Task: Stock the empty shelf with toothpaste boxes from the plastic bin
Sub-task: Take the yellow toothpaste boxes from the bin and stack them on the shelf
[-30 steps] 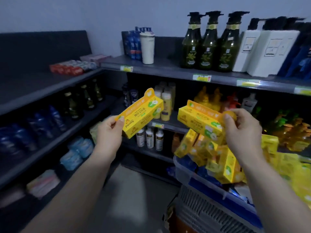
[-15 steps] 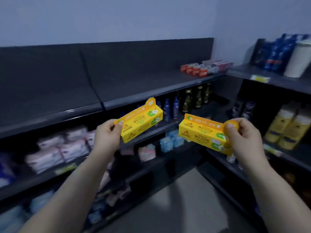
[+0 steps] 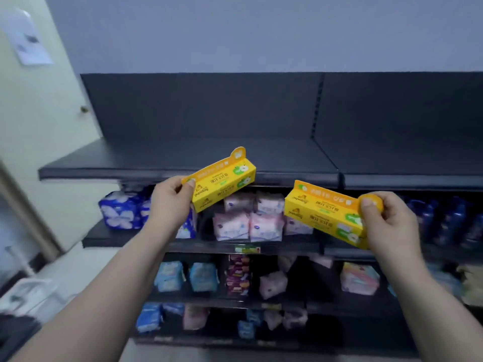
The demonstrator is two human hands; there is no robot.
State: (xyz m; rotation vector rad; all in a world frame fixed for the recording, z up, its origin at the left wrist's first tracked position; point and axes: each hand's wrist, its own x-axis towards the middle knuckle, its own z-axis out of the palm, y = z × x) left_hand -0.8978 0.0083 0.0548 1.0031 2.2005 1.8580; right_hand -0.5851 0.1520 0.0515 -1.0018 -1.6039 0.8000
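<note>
Empty shelf (image 3: 183, 158): dark grey metal top tier with a flat deck and an upright back panel; its long axis runs left to right across the view.
Lower tiers (image 3: 248, 223): stocked with soft pink, blue and purple packs; not part of the job.
Bearing: the shelf deck lies ahead of and above both hands; judged route for each box is forward and up over the front lip.
Nearer hand: left. Its box overlaps the front lip in this view, while the right one hangs lower, level with the tier beneath. Judged first to place.
Left-hand box (image 3: 224, 182): long yellow cardboard toothpaste carton with green apple print and a rounded hang tab at the far end; long axis rises from the hand toward the upper right; held in the air, not on the shelf.
Right-hand box (image 3: 324, 212): same carton type; long axis runs leftward from the hand, free end slightly raised; held in the air.
Left hand (image 3: 170, 202): holding the near end of its box, thumb on the front face.
Right hand (image 3: 386, 220): pinching the orange round tab end of its box under the thumb.
Plastic bin: out of view.
</note>
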